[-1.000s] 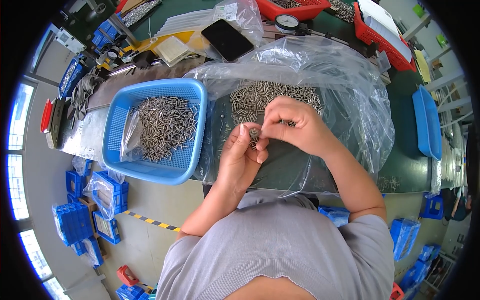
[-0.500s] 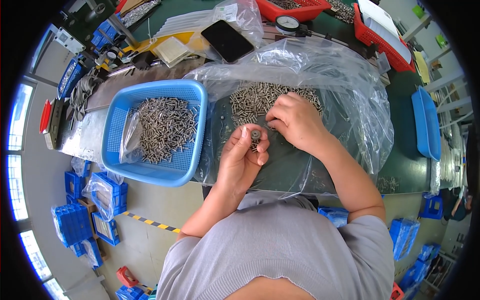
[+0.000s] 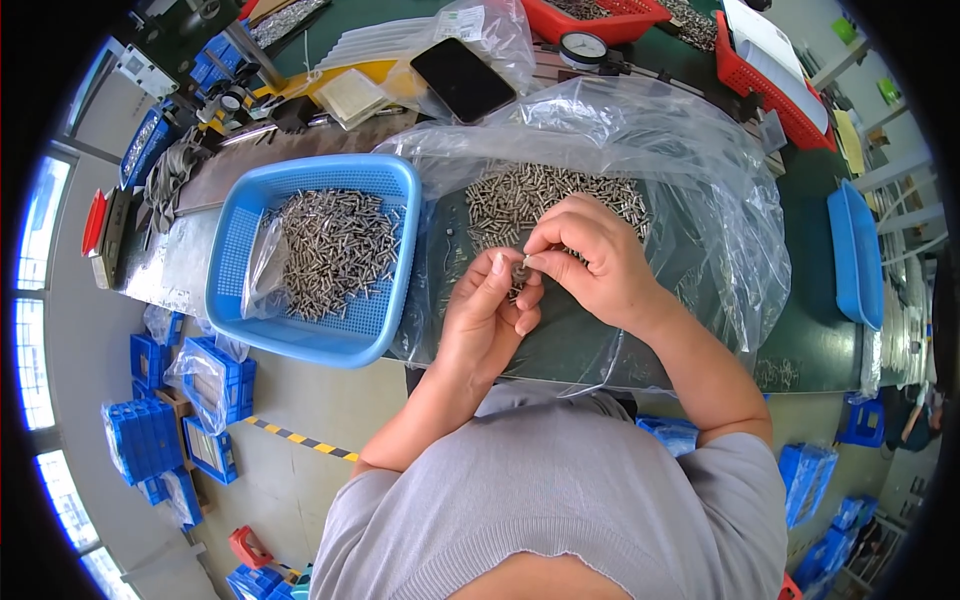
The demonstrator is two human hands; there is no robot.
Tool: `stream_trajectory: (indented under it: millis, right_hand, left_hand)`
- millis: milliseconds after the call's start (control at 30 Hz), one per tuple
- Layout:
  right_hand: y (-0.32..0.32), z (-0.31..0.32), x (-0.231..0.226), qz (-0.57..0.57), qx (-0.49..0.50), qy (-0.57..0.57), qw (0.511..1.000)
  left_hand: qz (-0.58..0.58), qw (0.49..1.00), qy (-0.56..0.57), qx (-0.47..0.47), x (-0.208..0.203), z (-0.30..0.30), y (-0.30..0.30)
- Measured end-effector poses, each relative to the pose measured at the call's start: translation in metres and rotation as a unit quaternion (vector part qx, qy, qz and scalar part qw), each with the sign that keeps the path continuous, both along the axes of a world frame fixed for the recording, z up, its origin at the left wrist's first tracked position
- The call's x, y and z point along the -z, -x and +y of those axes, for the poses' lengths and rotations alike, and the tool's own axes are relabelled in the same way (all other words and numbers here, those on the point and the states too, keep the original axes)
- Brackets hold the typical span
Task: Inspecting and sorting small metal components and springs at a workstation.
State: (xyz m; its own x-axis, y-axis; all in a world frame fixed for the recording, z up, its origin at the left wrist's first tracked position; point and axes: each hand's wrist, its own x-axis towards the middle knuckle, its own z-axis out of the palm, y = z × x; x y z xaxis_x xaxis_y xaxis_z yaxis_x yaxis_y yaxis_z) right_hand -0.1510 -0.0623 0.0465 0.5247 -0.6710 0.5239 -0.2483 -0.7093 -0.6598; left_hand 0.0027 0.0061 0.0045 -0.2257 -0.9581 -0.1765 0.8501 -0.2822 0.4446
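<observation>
My left hand (image 3: 478, 315) is closed around a small round metal piece (image 3: 519, 270), held upright between thumb and fingers. Several small metal pins (image 3: 515, 292) show just under it, against the curled fingers. My right hand (image 3: 592, 262) pinches at the top of the round piece; a tiny light tip shows between thumb and forefinger, too small to name for certain. Beyond both hands, a loose pile of small metal pins (image 3: 555, 190) lies on clear plastic sheeting (image 3: 715, 240). To the left, a blue basket (image 3: 222, 255) holds many more such pins (image 3: 335, 255) and a crumpled clear bag (image 3: 264, 275).
Behind the pile lie a black phone (image 3: 462, 80), a dial gauge (image 3: 583, 48) and a red basket (image 3: 600, 25). Another red basket (image 3: 760, 90) with papers stands at the far right, near a blue tray (image 3: 853, 255). The green table's front edge runs close to my body.
My right hand has come from the pin pile back toward me and left, and now meets the round metal piece. The left hand keeps its hold, nearly in place.
</observation>
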Motion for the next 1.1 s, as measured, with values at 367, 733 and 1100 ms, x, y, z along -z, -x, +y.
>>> stream_trajectory:
  millis: [367, 733, 1100]
  right_hand:
    - [-0.006, 0.003, 0.000, 0.007, 0.024, 0.161, 0.987]
    - [0.004, 0.002, 0.006, -0.019, -0.072, -0.001, 0.997]
    - [0.011, 0.000, -0.006, -0.011, -0.068, -0.132, 0.989]
  left_hand:
    - [-0.009, 1.000, 0.007, 0.001, -0.001, -0.001, 0.001]
    - [-0.010, 1.000, 0.006, -0.010, 0.001, -0.001, -0.001]
    - [-0.041, 0.998, -0.019, 0.044, -0.006, 0.000, 0.000]
